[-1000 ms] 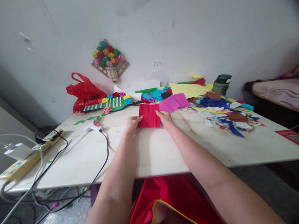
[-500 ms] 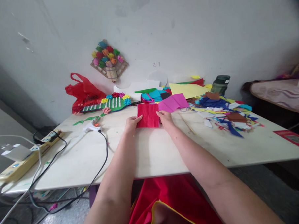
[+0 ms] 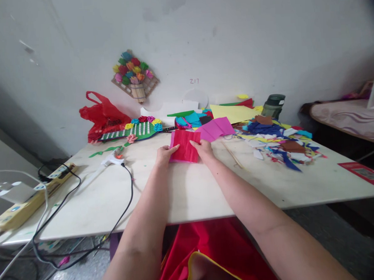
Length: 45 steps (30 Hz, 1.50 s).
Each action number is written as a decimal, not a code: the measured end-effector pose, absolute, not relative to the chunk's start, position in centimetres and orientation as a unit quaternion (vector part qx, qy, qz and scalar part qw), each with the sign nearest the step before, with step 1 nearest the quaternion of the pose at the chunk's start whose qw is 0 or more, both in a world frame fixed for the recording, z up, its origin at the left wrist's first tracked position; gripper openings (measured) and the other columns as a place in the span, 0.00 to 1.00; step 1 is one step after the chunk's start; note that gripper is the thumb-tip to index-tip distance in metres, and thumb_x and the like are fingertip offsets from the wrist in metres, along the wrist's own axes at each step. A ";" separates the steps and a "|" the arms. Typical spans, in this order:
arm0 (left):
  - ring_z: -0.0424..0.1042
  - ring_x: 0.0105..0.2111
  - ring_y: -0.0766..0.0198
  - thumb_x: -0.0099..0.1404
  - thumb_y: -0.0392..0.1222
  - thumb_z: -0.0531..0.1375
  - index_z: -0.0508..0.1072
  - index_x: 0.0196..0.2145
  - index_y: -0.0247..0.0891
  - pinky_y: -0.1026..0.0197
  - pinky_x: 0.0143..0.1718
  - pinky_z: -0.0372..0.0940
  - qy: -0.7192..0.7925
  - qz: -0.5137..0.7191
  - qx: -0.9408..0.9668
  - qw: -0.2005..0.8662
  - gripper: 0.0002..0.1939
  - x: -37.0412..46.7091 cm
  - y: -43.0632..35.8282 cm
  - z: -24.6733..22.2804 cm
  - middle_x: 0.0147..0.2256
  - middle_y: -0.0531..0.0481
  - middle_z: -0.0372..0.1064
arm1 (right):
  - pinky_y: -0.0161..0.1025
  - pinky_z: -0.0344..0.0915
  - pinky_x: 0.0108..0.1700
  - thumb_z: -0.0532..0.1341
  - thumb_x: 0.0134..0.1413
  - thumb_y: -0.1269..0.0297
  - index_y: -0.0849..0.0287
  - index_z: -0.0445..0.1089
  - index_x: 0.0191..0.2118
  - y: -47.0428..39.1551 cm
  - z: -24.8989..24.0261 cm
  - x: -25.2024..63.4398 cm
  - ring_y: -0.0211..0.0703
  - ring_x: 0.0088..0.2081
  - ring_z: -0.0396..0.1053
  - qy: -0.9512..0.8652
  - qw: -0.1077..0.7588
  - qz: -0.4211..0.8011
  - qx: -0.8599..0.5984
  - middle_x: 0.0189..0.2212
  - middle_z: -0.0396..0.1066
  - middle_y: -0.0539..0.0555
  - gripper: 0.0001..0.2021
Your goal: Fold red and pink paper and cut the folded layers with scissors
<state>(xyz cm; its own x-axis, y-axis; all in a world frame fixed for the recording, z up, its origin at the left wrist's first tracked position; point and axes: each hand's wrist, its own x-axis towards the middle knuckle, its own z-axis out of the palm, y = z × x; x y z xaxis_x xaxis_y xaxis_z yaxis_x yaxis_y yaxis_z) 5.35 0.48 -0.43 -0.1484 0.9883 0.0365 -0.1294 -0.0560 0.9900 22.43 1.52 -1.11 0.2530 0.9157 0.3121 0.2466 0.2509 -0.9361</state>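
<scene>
A red sheet of crepe paper (image 3: 186, 148), with pink paper showing along its left and lower edges, is held up just above the tabletop. My left hand (image 3: 165, 155) grips its left side, thumb laid on the front. On the right side my right hand (image 3: 204, 149) pinches it the same way, its thumb farther in from the edge. Behind the red sheet lies a creased magenta paper (image 3: 216, 129). A thin stick (image 3: 233, 155) rests on the table to the right of my right hand.
A glue gun (image 3: 113, 158) with its cord and a power strip (image 3: 37, 200) are at left. Colourful paper scraps (image 3: 276, 138) pile up at right near a dark bottle (image 3: 274, 106). At the back are a red bag (image 3: 103, 114) and a green flower-trimmed craft (image 3: 140, 130).
The red sheet has shifted slightly against the pink paper beneath, which now shows at the left edge. My right thumb has moved inward across the front. The view has turned slightly.
</scene>
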 end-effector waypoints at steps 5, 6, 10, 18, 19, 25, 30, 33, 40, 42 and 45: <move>0.63 0.17 0.70 0.37 0.52 0.70 0.64 0.19 0.35 0.67 0.19 0.55 0.466 0.601 0.420 0.495 0.22 5.2 0.2 0.0 0.16 0.54 0.64 | 0.36 0.61 0.31 0.59 0.45 0.49 0.59 0.69 0.22 2.0 -1.3 22.7 0.41 0.29 0.67 -0.541 0.561 0.240 -0.579 0.20 0.69 0.50 0.16; 0.62 0.16 0.71 0.38 0.52 0.70 0.65 0.19 0.35 0.67 0.18 0.55 0.456 0.600 0.419 0.506 0.21 5.0 0.2 0.0 0.16 0.54 0.63 | 0.36 0.61 0.31 0.59 0.46 0.49 0.58 0.68 0.22 2.1 -1.4 22.7 0.41 0.28 0.67 -0.539 0.565 0.235 -0.579 0.20 0.69 0.50 0.16; 0.64 0.18 0.70 0.39 0.46 0.69 0.70 0.23 0.33 0.68 0.20 0.58 0.429 0.572 0.414 0.563 0.17 4.2 0.2 0.1 0.18 0.52 0.66 | 0.35 0.60 0.30 0.59 0.46 0.50 0.58 0.67 0.21 2.5 -1.6 22.8 0.40 0.27 0.66 -0.524 0.583 0.230 -0.577 0.18 0.68 0.49 0.16; 0.66 0.19 0.70 0.40 0.37 0.68 0.74 0.28 0.31 0.67 0.22 0.61 0.425 0.508 0.458 0.592 0.14 4.4 -0.4 0.3 0.23 0.49 0.70 | 0.36 0.61 0.28 0.60 0.42 0.49 0.59 0.66 0.20 2.6 -1.8 23.2 0.41 0.25 0.66 -0.474 0.615 0.254 -0.577 0.16 0.67 0.48 0.17; 0.65 0.18 0.70 0.41 0.38 0.68 0.74 0.27 0.31 0.67 0.21 0.60 0.432 0.507 0.463 0.584 0.14 4.5 -0.5 0.3 0.22 0.49 0.70 | 0.36 0.62 0.28 0.60 0.42 0.49 0.59 0.67 0.20 2.6 -1.8 23.3 0.41 0.25 0.66 -0.469 0.619 0.257 -0.575 0.17 0.67 0.49 0.16; 0.62 0.17 0.71 0.42 0.46 0.68 0.70 0.24 0.33 0.66 0.20 0.61 0.470 0.533 0.464 0.529 0.16 4.4 -0.2 0.3 0.18 0.53 0.64 | 0.36 0.63 0.28 0.61 0.40 0.51 0.59 0.68 0.21 2.7 -1.8 23.5 0.43 0.27 0.68 -0.461 0.633 0.274 -0.558 0.17 0.68 0.50 0.15; 0.67 0.22 0.68 0.44 0.41 0.67 0.67 0.30 0.35 0.63 0.24 0.66 0.446 0.534 0.456 0.555 0.16 4.5 -0.4 0.4 0.22 0.53 0.66 | 0.36 0.64 0.28 0.61 0.41 0.52 0.58 0.68 0.21 2.8 -1.8 23.6 0.44 0.27 0.68 -0.466 0.641 0.290 -0.537 0.16 0.68 0.50 0.14; 0.70 0.23 0.66 0.45 0.37 0.65 0.67 0.33 0.35 0.62 0.27 0.67 0.424 0.532 0.465 0.567 0.16 4.7 -0.6 0.5 0.24 0.52 0.68 | 0.37 0.64 0.28 0.61 0.41 0.52 0.59 0.68 0.22 2.8 -1.8 23.7 0.44 0.28 0.69 -0.457 0.638 0.291 -0.547 0.17 0.69 0.51 0.14; 0.66 0.20 0.69 0.49 0.39 0.63 0.65 0.51 0.32 0.62 0.28 0.67 0.426 0.573 0.492 0.498 0.30 4.9 -0.8 1.0 0.20 0.55 0.65 | 0.37 0.65 0.29 0.62 0.40 0.52 0.61 0.69 0.22 2.9 -1.8 23.6 0.44 0.28 0.69 -0.438 0.643 0.295 -0.555 0.18 0.70 0.51 0.15; 0.66 0.21 0.70 0.50 0.40 0.62 0.61 0.57 0.34 0.61 0.31 0.68 0.395 0.586 0.507 0.493 0.36 4.8 -0.9 1.1 0.20 0.57 0.65 | 0.37 0.65 0.29 0.62 0.40 0.52 0.60 0.69 0.22 3.0 -1.9 23.6 0.44 0.27 0.69 -0.436 0.647 0.299 -0.549 0.17 0.69 0.51 0.15; 0.65 0.22 0.71 0.50 0.40 0.62 0.59 0.59 0.38 0.60 0.34 0.68 0.355 0.593 0.525 0.498 0.37 4.8 -0.9 1.0 0.20 0.60 0.63 | 0.37 0.65 0.28 0.62 0.40 0.52 0.61 0.69 0.22 3.0 -2.0 23.6 0.44 0.27 0.69 -0.431 0.653 0.303 -0.544 0.18 0.69 0.51 0.15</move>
<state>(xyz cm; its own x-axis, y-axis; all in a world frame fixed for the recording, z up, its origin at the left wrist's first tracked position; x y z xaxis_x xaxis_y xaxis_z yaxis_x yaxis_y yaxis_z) 4.81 -0.88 1.04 0.0458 0.9621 0.2688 -0.2180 -0.2530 0.9426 23.63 3.01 -2.02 0.4450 0.8648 0.2326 0.0725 0.2241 -0.9719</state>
